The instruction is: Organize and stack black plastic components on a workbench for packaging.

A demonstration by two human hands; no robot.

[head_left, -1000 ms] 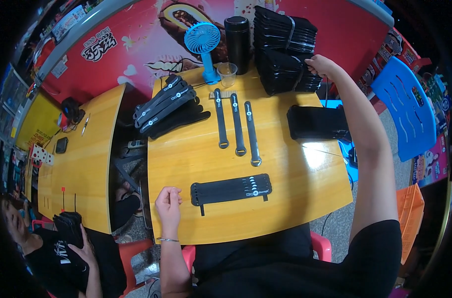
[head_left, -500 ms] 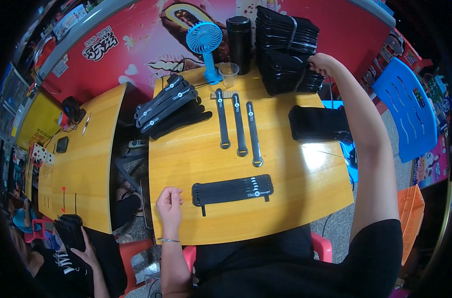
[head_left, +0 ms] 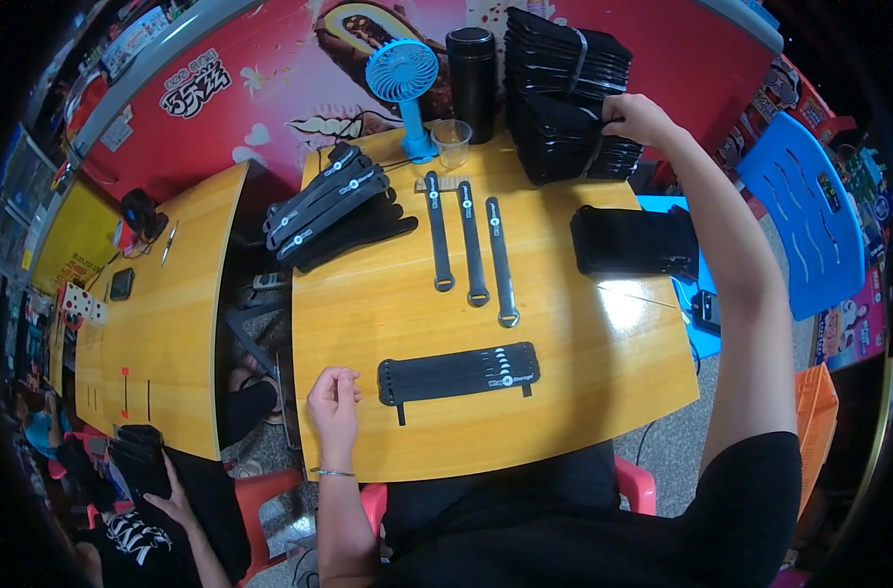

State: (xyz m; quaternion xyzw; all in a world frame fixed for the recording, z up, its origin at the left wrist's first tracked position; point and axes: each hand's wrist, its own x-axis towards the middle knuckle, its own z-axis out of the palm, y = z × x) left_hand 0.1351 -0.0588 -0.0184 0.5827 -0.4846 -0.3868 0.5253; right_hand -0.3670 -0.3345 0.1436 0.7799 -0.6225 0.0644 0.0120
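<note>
My right hand (head_left: 635,118) reaches to the back right, its fingers closed on the edge of a black plastic bag (head_left: 549,116) at the top of the lower bundle. My left hand (head_left: 336,397) rests near the table's front left with loosely curled fingers and nothing visible in them. Just right of it lies a flat stack of black straps (head_left: 437,380), slightly fanned, with two short black tabs poking out below. Three single grey-black straps (head_left: 470,245) with end loops lie side by side in the middle of the table.
A pile of straps (head_left: 334,206) lies at the back left. Behind stand a blue fan (head_left: 407,98), a clear cup (head_left: 452,145) and a black flask (head_left: 472,83). A banded bag bundle (head_left: 569,59) and a black stack (head_left: 628,240) are on the right. A co-worker's hand (head_left: 177,500) holds black items.
My right hand has shifted slightly left and up along the bag bundle. The left hand stays where it was. The co-worker at the lower left has moved a little.
</note>
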